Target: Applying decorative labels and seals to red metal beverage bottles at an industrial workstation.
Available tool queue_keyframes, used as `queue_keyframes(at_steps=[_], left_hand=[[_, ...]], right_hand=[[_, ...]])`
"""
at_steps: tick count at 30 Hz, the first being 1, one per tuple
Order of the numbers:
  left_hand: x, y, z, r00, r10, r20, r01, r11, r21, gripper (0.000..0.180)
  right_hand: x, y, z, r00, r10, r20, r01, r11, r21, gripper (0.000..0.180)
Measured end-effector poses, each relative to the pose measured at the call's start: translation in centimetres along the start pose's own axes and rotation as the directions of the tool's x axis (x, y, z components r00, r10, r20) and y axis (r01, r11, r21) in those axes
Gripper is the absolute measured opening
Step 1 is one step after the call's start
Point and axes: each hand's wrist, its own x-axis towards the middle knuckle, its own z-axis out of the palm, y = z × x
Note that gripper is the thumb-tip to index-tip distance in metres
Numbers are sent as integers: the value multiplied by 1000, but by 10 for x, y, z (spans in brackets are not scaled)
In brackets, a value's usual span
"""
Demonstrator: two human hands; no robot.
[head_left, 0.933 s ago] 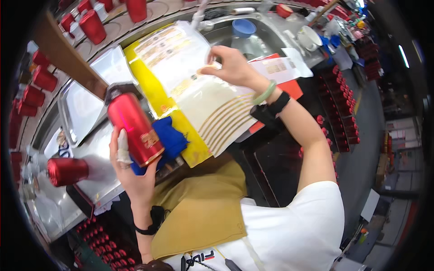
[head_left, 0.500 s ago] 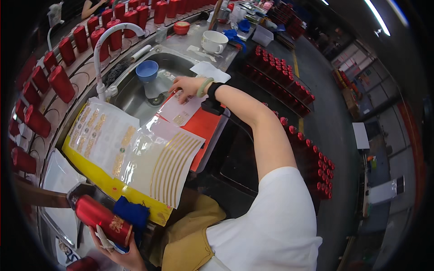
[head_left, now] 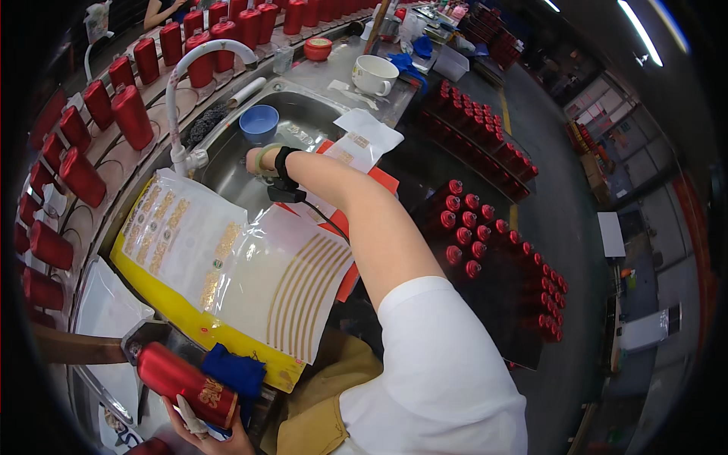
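My left hand [head_left: 220,440] is wrapped round the lower end of a red bottle [head_left: 174,374] at lower left. One finger has a pale wrapping. The bottle lies tilted, gold lettering near its base, its neck end against a dark metal holder [head_left: 146,337]. My right hand [head_left: 252,161] reaches over the steel sink [head_left: 220,171], below a blue bowl [head_left: 259,121]; its fingers are hidden. Beside that wrist, small decal sheets [head_left: 356,148] lie on a red board [head_left: 384,180]. Larger sheets with gold decals [head_left: 163,220] and gold stripes [head_left: 307,292] cover a yellow board [head_left: 163,299].
A white faucet [head_left: 176,114] arches over the sink's left side. Red bottles [head_left: 130,117] stand in rows along the left and back. A white mug [head_left: 374,74] sits on the far counter. A blue cloth [head_left: 233,370] lies by the held bottle. More red bottles [head_left: 470,227] stand at right.
My right hand has left the small decal sheet on the red board and moved left over the sink. My left hand keeps its hold on the bottle. The view has shifted slightly.
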Motion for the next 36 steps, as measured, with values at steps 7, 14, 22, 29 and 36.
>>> queue_keyframes(at_steps=[7, 14, 22, 29, 36], left_hand=[[-12, -6, -13, 998, -65, 3, 64, 993, 98, 96], [-5, -6, -4, 1000, -8, -7, 9, 999, 41, 94], [-6, -3, -2, 999, -7, -43, 7, 1000, 19, 92], [-8, -4, -4, 999, -1, -34, 2, 1000, 29, 92], [-12, -11, 1, 999, 10, -51, -8, 999, 32, 92]], right_hand=[[-86, 5, -52, 999, 48, 14, -7, -150, 989, 25], [-170, -31, -10, 957, 150, -247, 86, 667, 740, 52], [-193, -67, -10, 906, 206, -369, 47, 819, 572, 39], [-194, -67, -32, 940, 117, -320, 74, 847, 527, 59], [-175, -47, -33, 967, 12, -253, 160, 746, 646, 45]])
